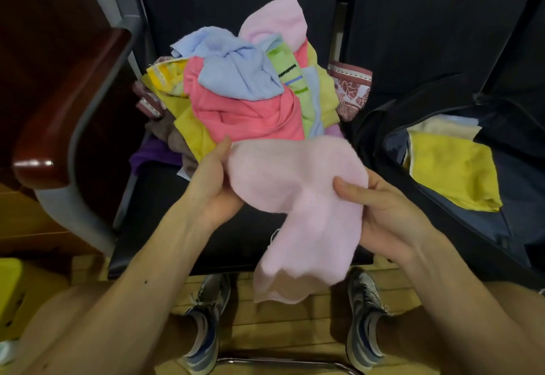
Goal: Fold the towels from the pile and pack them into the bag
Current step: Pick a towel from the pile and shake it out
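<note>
1. Both of our hands pinch 1 pale pink towel (295, 197): the left hand (212, 179) clamps its left edge between thumb and curled fingers, and the right hand (383, 212) presses its thumb onto the cloth's right side with the fingers behind it.
2. We hold this towel in the air, in front of the pile (241, 100), and its loose lower end hangs past the front edge of the black seat (165, 215).
3. We see the pile heaped on that seat, a jumble of light blue, coral pink, yellow, green, purple and patterned maroon cloths, with a 2nd pale pink piece at the back.
4. To our right the dark bag (371, 126) lies open on the next seat, near the pile.
5. Inside it a folded yellow towel (451, 171) lies flat on a cream towel (442, 128).
6. Below, we see 2 sneakers (206, 330) on the wooden floor.
</note>
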Action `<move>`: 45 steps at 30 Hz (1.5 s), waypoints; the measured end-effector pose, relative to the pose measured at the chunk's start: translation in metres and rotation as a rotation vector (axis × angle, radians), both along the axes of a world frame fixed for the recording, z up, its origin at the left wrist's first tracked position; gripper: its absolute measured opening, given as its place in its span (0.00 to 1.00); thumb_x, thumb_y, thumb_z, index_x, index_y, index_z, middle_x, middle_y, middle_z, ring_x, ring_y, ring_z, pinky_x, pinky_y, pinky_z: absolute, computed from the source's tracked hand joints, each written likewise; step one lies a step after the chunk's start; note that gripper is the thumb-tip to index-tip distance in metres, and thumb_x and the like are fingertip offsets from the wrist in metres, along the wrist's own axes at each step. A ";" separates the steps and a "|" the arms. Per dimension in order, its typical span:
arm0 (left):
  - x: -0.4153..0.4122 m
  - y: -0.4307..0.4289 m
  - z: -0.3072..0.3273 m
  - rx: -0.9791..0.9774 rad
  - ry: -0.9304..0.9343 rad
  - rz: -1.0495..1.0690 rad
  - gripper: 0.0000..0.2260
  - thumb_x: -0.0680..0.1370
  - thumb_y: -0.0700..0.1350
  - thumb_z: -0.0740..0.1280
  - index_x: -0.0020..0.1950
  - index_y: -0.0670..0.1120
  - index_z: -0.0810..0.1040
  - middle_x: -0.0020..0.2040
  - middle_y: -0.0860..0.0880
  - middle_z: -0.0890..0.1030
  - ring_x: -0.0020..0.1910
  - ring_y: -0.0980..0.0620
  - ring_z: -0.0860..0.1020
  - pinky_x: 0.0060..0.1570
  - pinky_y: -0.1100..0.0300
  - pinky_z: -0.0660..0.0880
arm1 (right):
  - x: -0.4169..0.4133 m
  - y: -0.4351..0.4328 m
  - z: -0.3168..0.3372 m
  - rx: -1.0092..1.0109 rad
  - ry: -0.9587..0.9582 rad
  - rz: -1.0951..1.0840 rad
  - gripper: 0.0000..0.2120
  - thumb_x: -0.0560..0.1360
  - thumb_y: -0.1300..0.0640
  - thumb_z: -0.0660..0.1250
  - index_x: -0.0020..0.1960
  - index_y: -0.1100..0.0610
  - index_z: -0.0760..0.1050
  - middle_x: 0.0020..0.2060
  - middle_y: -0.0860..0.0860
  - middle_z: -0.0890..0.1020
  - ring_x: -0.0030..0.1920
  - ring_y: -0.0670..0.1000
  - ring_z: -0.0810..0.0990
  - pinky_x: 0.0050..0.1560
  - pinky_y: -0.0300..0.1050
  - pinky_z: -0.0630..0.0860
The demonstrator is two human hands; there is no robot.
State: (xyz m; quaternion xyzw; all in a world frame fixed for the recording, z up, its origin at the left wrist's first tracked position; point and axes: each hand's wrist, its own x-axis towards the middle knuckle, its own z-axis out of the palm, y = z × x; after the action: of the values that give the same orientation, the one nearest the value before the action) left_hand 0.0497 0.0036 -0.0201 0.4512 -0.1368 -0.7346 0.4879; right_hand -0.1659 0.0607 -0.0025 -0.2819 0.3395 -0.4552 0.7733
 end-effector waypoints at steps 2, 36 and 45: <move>-0.007 0.004 0.001 -0.037 0.062 -0.018 0.20 0.82 0.56 0.62 0.61 0.42 0.80 0.54 0.46 0.85 0.51 0.49 0.85 0.52 0.54 0.81 | -0.001 -0.004 0.003 -0.001 -0.042 -0.047 0.23 0.62 0.64 0.73 0.57 0.58 0.83 0.52 0.58 0.85 0.50 0.56 0.86 0.44 0.48 0.83; -0.055 0.031 0.033 -0.255 -0.149 -0.239 0.19 0.68 0.50 0.71 0.55 0.41 0.82 0.46 0.43 0.86 0.44 0.50 0.85 0.43 0.57 0.83 | -0.016 0.012 -0.030 0.105 -0.014 0.122 0.28 0.72 0.37 0.68 0.66 0.52 0.79 0.65 0.55 0.79 0.67 0.56 0.76 0.63 0.51 0.76; -0.020 0.033 0.039 -0.389 -0.248 -0.257 0.13 0.72 0.45 0.68 0.55 0.44 0.82 0.50 0.46 0.86 0.48 0.51 0.85 0.44 0.58 0.82 | -0.008 -0.003 0.004 -0.102 -0.028 -0.080 0.17 0.63 0.58 0.76 0.50 0.56 0.77 0.44 0.53 0.84 0.43 0.51 0.84 0.42 0.44 0.82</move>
State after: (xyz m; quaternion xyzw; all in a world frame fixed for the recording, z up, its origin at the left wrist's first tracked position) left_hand 0.0302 0.0365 0.0188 0.4145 -0.3908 -0.6894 0.4475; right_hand -0.1735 0.0578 0.0012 -0.3010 0.3161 -0.5063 0.7437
